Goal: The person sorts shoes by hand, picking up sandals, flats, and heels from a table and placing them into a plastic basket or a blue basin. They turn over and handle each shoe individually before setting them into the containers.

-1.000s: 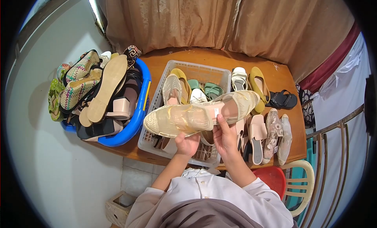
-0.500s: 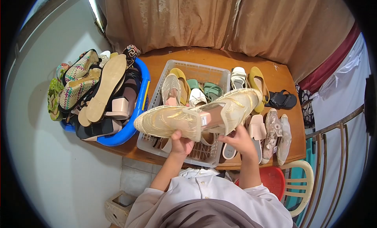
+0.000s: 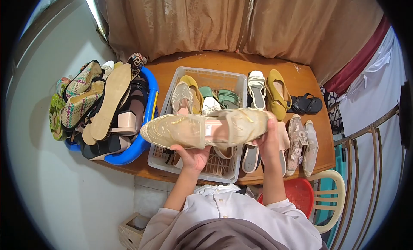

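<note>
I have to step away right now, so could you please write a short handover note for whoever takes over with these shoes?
Left hand: palm up, fingers closed under the gold mesh flats.
Right hand: grips their other end.
Flats: held level above the white basket.
Done: several shoes lie in the basket, and others are lined up on the table to its right.
Left: the blue tub is piled high with shoes, and the flats in hand are not yet set down.
</note>
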### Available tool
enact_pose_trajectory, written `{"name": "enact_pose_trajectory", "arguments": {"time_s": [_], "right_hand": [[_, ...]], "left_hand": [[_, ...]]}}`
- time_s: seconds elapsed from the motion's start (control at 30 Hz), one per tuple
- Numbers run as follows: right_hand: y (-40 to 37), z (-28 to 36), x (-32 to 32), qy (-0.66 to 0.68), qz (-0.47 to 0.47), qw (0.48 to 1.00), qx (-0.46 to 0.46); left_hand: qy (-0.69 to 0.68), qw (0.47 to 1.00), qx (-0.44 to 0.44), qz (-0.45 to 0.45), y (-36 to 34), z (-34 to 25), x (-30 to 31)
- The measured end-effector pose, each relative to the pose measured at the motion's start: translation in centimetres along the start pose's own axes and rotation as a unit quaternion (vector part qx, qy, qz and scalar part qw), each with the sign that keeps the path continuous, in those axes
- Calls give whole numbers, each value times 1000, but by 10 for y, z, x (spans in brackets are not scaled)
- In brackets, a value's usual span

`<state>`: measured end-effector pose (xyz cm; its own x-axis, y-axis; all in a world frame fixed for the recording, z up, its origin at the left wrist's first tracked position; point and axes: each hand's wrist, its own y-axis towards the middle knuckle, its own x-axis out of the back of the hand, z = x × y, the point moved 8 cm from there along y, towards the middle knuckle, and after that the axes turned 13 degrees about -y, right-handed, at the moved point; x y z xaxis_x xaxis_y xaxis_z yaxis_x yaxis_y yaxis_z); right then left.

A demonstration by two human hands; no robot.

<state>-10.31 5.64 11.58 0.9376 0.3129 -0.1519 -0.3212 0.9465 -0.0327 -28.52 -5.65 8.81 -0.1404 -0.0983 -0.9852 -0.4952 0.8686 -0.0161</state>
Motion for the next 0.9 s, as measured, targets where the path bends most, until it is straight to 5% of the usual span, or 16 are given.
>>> {"name": "enact_pose_trajectory", "arguments": {"time_s": [0.23, 0.43, 0.53, 0.73, 0.9], "right_hand": [[-21, -7, -41, 23, 41, 999, -7], [-11, -16, -24, 78, 6, 995, -59], [-5, -31, -9, 100, 1, 992, -73], [-2, -18, 3, 26, -18, 999, -21], [-4, -13, 2, -28, -48, 998, -2]], "left_hand": [[67, 997, 26, 25, -2, 1, 3], [89, 984, 18, 155, 0, -16, -37], [-65, 992, 90, 54, 2, -34, -24], [-35, 981, 192, 13, 7, -42, 1], [-146, 973, 180, 18, 11, -27, -4]]}}
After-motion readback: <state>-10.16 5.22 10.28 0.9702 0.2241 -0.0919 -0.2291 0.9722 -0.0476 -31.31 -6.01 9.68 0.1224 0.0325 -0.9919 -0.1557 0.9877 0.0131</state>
